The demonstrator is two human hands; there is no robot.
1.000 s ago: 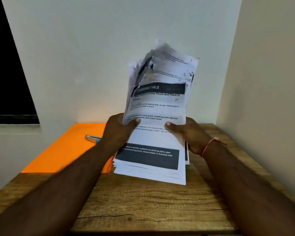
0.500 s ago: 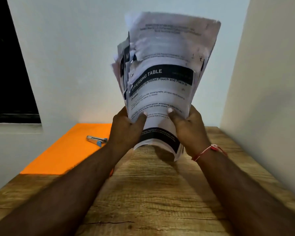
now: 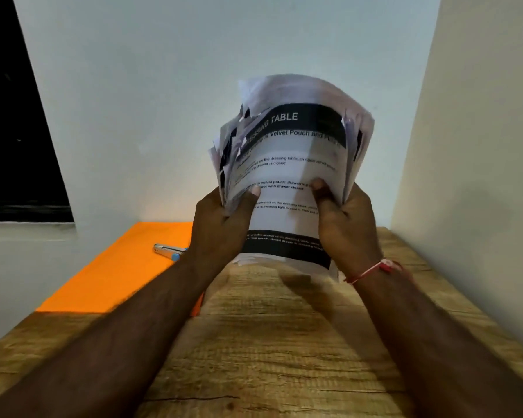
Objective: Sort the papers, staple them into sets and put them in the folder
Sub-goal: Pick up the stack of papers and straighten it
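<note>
I hold a thick stack of printed papers point(image 3: 290, 164) upright above the wooden table point(image 3: 269, 342). The front sheet has black bands and the heading "DRESSING TABLE". My left hand point(image 3: 221, 227) grips the stack's left edge, thumb on the front sheet. My right hand point(image 3: 344, 224) grips the right edge, also with its thumb on the front; a red thread circles that wrist. The stack's lower edge hangs just above the tabletop. An orange folder point(image 3: 118, 273) lies flat at the back left of the table. A silver stapler with a blue end point(image 3: 168, 251) rests on the folder, left of my left hand.
White walls close the table in at the back and on the right. A dark window point(image 3: 15, 131) is at the upper left. Bare wooden tabletop shows between my forearms.
The stack rose off the table and stood upright a second ago. Since half a second ago it has dropped lower and its sheets have bunched together more.
</note>
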